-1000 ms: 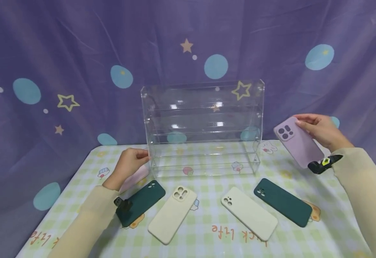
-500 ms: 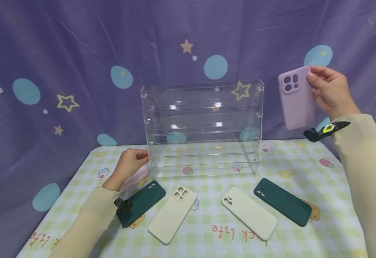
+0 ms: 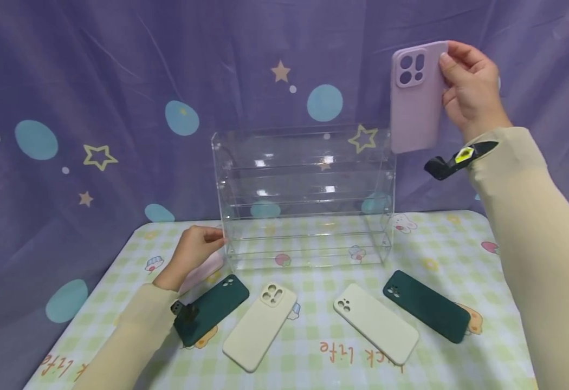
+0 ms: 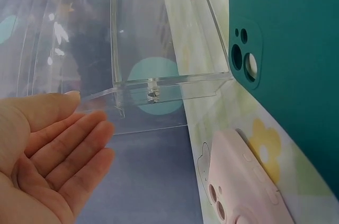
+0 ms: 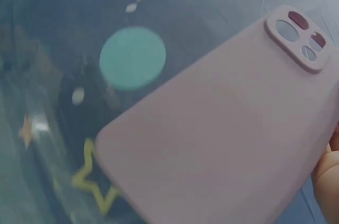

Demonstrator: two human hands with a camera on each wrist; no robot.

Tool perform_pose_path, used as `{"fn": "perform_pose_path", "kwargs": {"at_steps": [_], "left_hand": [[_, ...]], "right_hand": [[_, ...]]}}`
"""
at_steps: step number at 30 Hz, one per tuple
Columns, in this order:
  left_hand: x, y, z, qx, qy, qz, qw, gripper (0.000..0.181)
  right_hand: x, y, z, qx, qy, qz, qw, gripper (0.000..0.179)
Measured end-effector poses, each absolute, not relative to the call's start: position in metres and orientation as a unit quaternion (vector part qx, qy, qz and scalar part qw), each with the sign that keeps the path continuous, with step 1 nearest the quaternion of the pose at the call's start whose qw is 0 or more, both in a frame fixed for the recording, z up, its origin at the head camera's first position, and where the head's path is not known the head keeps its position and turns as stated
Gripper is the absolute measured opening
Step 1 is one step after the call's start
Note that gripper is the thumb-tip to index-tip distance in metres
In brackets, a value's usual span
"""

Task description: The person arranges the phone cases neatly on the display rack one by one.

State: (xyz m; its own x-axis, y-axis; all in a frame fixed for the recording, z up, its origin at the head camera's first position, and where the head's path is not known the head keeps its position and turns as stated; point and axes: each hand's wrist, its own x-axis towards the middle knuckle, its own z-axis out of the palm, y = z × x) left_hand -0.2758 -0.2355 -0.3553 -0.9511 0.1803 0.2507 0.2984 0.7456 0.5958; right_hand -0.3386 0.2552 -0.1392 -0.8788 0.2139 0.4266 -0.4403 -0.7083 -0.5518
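Observation:
My right hand point(image 3: 474, 89) grips a lilac phone case point(image 3: 416, 108) by its upper right edge, thumb on its back. The case hangs upright in the air, its lower end just overlapping the top right corner of a clear acrylic display rack point(image 3: 309, 208). In the right wrist view the lilac case point(image 5: 212, 128) fills much of the picture, with camera cutouts at its upper end. My left hand point(image 3: 196, 252) pinches the rack's left side panel low down. The left wrist view has its thumb and fingers point(image 4: 79, 144) at the clear panel's edge.
Below my left hand lies a pale pink case point(image 4: 241, 181), partly hidden in the head view. Two dark green cases point(image 3: 211, 309) point(image 3: 426, 306) and two cream cases point(image 3: 260, 327) point(image 3: 377, 325) lie before the rack on the checked tablecloth point(image 3: 314, 374). A purple curtain point(image 3: 118, 81) hangs behind.
My right hand has lifted the lilac case from low at the right, upward and then left toward the rack's top. The case has turned upright. My left hand has stayed at the rack.

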Motion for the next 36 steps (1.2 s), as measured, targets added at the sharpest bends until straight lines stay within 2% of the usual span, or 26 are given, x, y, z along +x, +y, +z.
{"fn": "perform_pose_path", "kwargs": {"at_steps": [7,18,27,36], "left_hand": [[-0.272,-0.234,-0.358,-0.123,-0.93,-0.338,0.08,0.021],[-0.27,-0.235,-0.36,-0.127,-0.929,-0.336,0.086,0.021],[-0.269,-0.235,-0.359,-0.126,-0.926,-0.343,0.091,0.021],[-0.265,-0.236,-0.358,-0.124,-0.927,-0.344,0.084,0.021]], "right_hand": [[-0.345,0.227,-0.123,0.152,-0.327,0.908,0.212,0.011],[-0.36,0.192,-0.118,0.139,-0.309,0.909,0.242,0.011],[-0.373,0.169,-0.131,0.157,-0.3,0.907,0.252,0.013],[-0.376,0.168,-0.139,0.176,-0.279,0.904,0.272,0.014]]}}
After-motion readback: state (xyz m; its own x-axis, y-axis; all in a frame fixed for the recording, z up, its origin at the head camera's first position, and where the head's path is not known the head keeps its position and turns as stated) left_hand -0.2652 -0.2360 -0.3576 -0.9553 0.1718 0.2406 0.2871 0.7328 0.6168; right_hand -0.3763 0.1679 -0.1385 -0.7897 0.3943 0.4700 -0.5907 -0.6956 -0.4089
